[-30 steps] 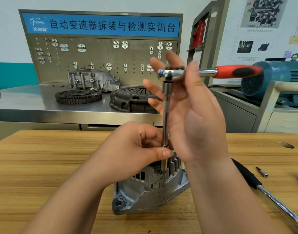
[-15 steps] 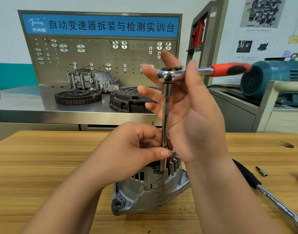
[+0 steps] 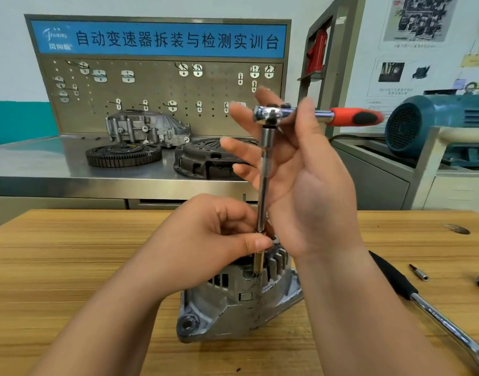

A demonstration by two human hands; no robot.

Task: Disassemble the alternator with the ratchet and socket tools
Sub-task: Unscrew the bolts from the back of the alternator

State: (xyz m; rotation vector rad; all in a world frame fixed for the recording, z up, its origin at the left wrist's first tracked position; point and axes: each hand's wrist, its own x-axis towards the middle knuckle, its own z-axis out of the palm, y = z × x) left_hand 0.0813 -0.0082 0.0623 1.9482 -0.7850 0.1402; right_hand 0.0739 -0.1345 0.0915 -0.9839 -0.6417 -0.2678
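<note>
Alternator (image 3: 241, 308) stands on wooden table (image 3: 70, 267), low centre of view. Extension bar (image 3: 264, 185) rises upright from it towards 12 o'clock, socket (image 3: 258, 263) seated on top of the housing. Left hand (image 3: 205, 240) pinches the bar's lower end, fingers curled. Right hand (image 3: 309, 191) is splayed, fingers straight, ratchet (image 3: 341, 116) neck between thumb and forefinger, red handle pointing to 3 o'clock. Second long-handled wrench (image 3: 436, 313) lies at 4 o'clock.

alternator (image 3: 233, 302) | grey, on table | ratchet (image 3: 318, 115) | upright extension (image 3: 263, 191) seated
</note>
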